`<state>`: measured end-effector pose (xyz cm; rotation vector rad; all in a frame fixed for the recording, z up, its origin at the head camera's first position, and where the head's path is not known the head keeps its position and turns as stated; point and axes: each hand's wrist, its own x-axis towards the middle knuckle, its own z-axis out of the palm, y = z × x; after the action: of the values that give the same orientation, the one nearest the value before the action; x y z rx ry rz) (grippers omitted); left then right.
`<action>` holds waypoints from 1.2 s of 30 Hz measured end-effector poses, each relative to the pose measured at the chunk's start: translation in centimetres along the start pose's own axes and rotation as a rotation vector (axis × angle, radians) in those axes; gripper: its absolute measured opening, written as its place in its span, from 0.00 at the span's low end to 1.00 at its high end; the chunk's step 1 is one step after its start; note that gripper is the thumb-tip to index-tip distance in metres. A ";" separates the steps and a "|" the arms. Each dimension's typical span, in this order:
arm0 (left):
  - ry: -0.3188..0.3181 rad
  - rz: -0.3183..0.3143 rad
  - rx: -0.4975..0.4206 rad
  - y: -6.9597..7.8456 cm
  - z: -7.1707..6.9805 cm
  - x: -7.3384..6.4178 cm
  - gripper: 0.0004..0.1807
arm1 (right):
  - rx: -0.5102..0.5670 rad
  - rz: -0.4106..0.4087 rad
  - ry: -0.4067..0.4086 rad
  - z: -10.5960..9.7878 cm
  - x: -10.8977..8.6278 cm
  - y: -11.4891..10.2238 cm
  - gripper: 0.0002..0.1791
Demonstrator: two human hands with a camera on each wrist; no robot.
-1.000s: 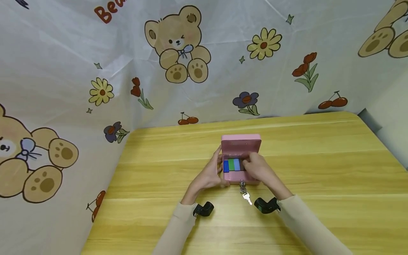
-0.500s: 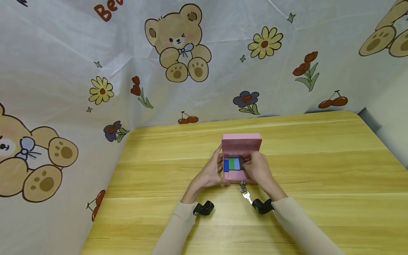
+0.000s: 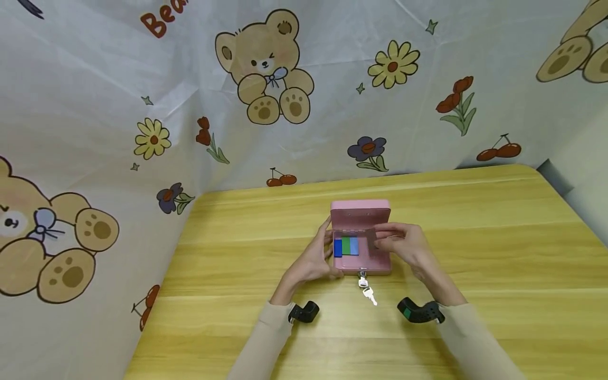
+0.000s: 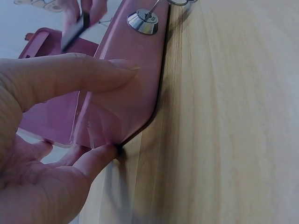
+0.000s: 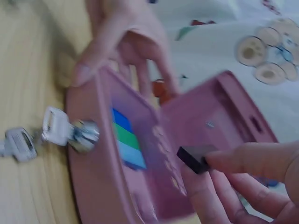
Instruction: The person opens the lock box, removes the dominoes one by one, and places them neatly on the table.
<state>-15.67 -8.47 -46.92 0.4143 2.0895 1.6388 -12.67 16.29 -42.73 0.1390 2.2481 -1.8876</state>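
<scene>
A pink cash box (image 3: 351,264) stands on the table with its lid (image 3: 360,216) raised. Along its left side my left hand (image 3: 313,258) grips it, thumb on the front wall and fingers at the side. Between thumb and fingers my right hand (image 3: 404,243) pinches a small dark block (image 5: 194,157), held over the right part of the box. Inside, at the left, a dark blue block (image 3: 338,248), a green block (image 3: 346,246) and a light blue block (image 3: 354,246) lie side by side. One key sits in the front lock (image 5: 86,135), and a second key (image 3: 369,295) hangs from it.
The box rests on a wood-grain table (image 3: 256,227). Behind and to the left hangs a white cloth (image 3: 332,137) printed with bears and flowers. A black camera mount is strapped to each wrist.
My right hand has lifted the dark block out of its place beside the light blue one and moved it right. The left hand has stayed on the box.
</scene>
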 end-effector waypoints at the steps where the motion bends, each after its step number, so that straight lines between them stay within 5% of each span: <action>1: -0.002 0.002 0.002 0.0 0.0 0.0 0.80 | 0.034 0.003 -0.001 -0.9 -0.3 0.2 0.27; 4: -0.006 0.005 0.003 0.0 0.1 -0.1 0.80 | 0.075 0.016 0.009 -3.8 -1.0 0.9 0.28; 10: 0.006 0.005 0.003 -0.3 -0.2 -0.4 0.80 | -0.027 0.083 -0.002 -7.0 -1.2 3.0 0.25; 32: -0.006 0.025 0.000 -0.1 -0.2 -0.2 0.80 | -0.216 0.179 -0.057 -7.1 0.8 3.5 0.20; 36: -0.008 0.012 -0.020 -0.2 -0.2 -0.1 0.80 | -0.322 0.154 -0.026 -7.2 0.5 3.1 0.21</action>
<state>-15.64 -8.75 -47.04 0.4269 2.0669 1.6602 -13.24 23.84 -44.64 0.2284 2.4100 -1.4225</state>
